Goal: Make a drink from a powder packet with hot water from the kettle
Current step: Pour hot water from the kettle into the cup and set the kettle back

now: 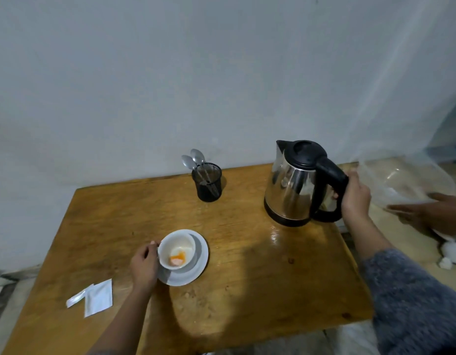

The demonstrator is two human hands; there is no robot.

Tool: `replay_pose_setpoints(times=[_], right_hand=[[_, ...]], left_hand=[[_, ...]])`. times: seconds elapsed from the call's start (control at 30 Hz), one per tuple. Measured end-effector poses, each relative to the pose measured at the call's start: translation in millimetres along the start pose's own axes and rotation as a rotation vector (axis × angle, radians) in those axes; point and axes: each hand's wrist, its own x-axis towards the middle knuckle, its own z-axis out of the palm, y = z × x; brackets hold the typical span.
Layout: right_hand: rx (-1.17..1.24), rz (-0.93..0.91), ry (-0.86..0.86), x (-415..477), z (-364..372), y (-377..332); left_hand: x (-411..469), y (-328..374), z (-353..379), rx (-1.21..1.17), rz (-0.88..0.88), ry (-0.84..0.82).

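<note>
A white cup (177,248) tilts on a white saucer (198,262) near the front middle of the wooden table (247,278). Orange powder (177,259) lies in the cup's bottom. My left hand (144,265) pinches the cup's handle on its left side. A steel kettle (291,190) with a black lid and handle stands at the table's right rear. My right hand (355,198) is wrapped around that black handle. An opened white packet (97,297) and its torn-off strip (76,298) lie flat at the front left.
A black mesh holder (207,182) with two metal spoons (195,160) stands at the back, by the wall. Another person's hand (431,212) reaches in from the right beside a clear plastic bag (401,180). The table's right edge runs just past the kettle.
</note>
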Motion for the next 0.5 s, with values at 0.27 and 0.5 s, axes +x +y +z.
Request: replay_pose_setpoints(times=[0.27,0.5], right_hand=[[0.028,-0.013,0.164,-7,17,-19],[-0.150,-0.332,0.147,-25,24,-77]], left_hand=[[-2,3,-4,0.057,0.017,-0.110],[0,12,-13,0.079,0.061,-0.238]])
